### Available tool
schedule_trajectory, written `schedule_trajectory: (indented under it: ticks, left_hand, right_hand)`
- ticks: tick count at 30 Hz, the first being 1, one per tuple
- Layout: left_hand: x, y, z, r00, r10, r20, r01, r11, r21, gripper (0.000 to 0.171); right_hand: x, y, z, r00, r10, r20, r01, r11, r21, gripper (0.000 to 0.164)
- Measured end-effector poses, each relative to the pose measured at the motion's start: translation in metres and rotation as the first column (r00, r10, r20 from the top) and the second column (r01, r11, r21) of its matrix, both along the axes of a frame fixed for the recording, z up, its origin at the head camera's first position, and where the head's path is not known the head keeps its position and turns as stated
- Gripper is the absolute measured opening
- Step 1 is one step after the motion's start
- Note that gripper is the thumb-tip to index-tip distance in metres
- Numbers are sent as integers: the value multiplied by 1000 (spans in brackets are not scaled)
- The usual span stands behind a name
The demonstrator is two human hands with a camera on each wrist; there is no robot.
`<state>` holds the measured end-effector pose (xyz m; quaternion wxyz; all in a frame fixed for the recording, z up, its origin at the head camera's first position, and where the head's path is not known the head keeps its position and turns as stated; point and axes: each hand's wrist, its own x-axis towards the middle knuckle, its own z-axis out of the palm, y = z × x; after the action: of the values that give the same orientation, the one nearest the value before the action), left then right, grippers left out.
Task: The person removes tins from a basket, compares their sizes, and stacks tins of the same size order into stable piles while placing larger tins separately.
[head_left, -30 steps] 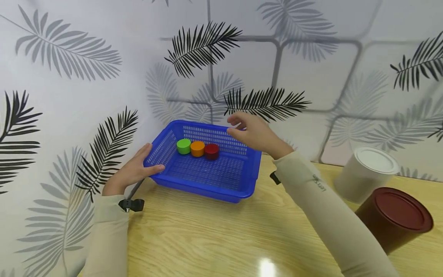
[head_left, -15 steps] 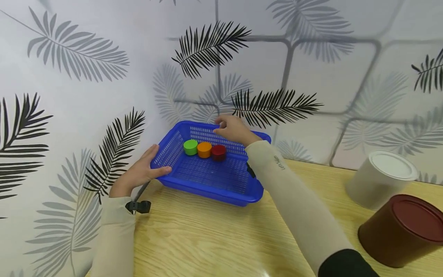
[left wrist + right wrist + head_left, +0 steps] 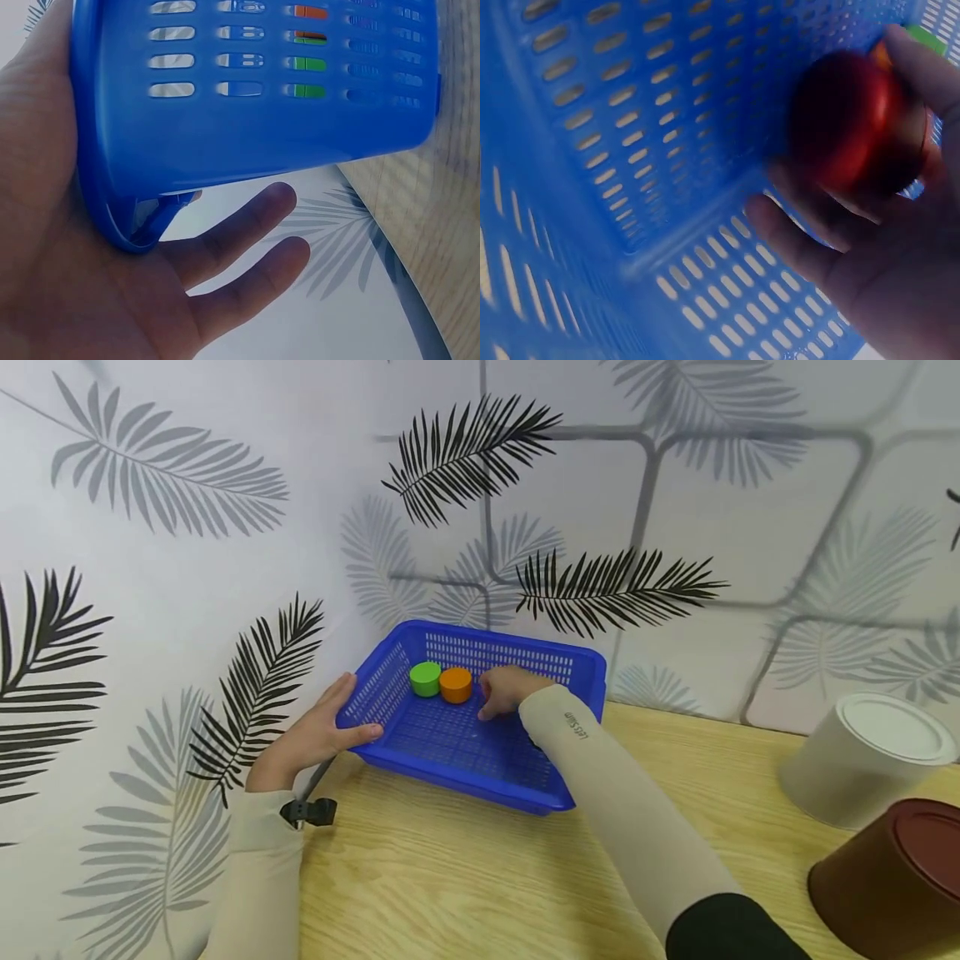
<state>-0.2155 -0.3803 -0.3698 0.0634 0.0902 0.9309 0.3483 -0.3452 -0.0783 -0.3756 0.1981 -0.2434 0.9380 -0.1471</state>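
A blue basket (image 3: 450,778) with slotted walls stands on the table near the wall. My left hand (image 3: 307,739) rests against its left rim, thumb along the near corner. In the left wrist view, the two visible fingers (image 3: 255,274) extend straight beneath the basket's edge. Inside, a green short cylinder (image 3: 425,679) and an orange short cylinder (image 3: 456,685) sit side by side at the back left. My right hand (image 3: 506,689) reaches in beside the orange one. It grips a red short cylinder (image 3: 847,124), which the hand hides in the head view.
At the right stand a white lidded tub (image 3: 866,760) and a dark red lidded tub (image 3: 892,877). Wooden tabletop (image 3: 427,877) spreads in front of the basket. A leaf-patterned wall (image 3: 697,510) rises behind and at the left.
My right hand has moved left and down from above the basket's back rim into the basket, onto the red cylinder. The left hand stays at the rim. The head view has shifted slightly.
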Motion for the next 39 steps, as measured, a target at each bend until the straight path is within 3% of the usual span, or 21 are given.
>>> schedule_trajectory:
  ticks: [3, 8, 12, 17, 20, 23, 29, 34, 39]
  left_hand:
    - [-1, 1, 1, 1000, -5, -5, 5, 1000, -3, 113]
    - [0, 3, -1, 1000, -7, 0, 7, 1000, 20, 112]
    - [1, 5, -3, 1000, -4, 10, 3, 999, 34, 112]
    - [2, 6, -2, 1000, -3, 7, 3, 1000, 27, 112]
    - [3, 7, 0, 1000, -6, 4, 6, 1000, 26, 111]
    - [4, 8, 1, 1000, -12, -3, 12, 1000, 22, 111]
    - [6, 8, -5, 1000, -13, -14, 13, 1000, 15, 111]
    - [8, 5, -8, 1000, -14, -17, 14, 1000, 5, 111]
    - [1, 6, -6, 999, -14, -33, 14, 1000, 15, 111]
  right_hand:
    - [4, 3, 4, 998, -41, 43, 39, 998, 45, 24]
    - [8, 6, 6, 991, -118, 61, 108, 983, 150, 36]
    - [10, 9, 8, 992, -118, 38, 111, 980, 167, 23]
    - [18, 15, 25, 996, -88, 10, 88, 995, 42, 25]
    - [22, 21, 36, 995, -90, 48, 94, 993, -77, 28]
    - [24, 31, 46, 996, -81, 37, 87, 978, -192, 39]
    - [34, 53, 64, 987, -95, -126, 48, 940, -338, 58]
    - [44, 76, 64, 979, -139, -148, 61, 895, -441, 68]
    - [51, 107, 56, 967, -190, -169, 87, 871, -484, 68]
